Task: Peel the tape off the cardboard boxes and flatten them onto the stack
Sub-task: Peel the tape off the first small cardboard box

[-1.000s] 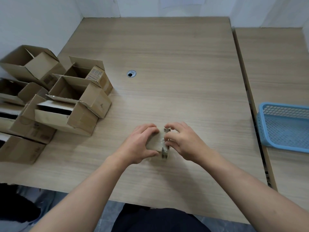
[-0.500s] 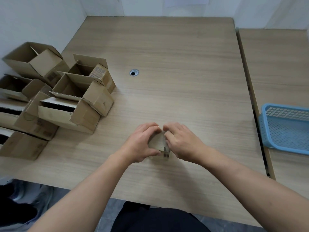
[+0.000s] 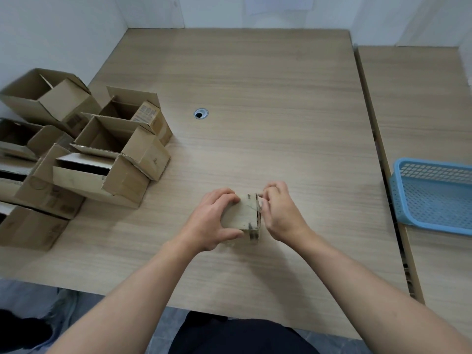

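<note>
A small brown cardboard box (image 3: 240, 215) sits closed on the bench (image 3: 255, 98) near its front edge, with its scuffed, dark-marked end facing right. The left hand (image 3: 209, 221) grips its left side and the right hand (image 3: 281, 213) pinches at its right end. A pile of open boxes (image 3: 109, 159), flaps raised, crowds the bench's left edge.

I note bright, even, diffuse light across the table (image 3: 255, 80). Shadows are faint and short beneath the boxes (image 3: 102, 159) at nine o'clock. Centre is sharp; wide-angle distortion bows the table edges at three and nine o'clock.
</note>
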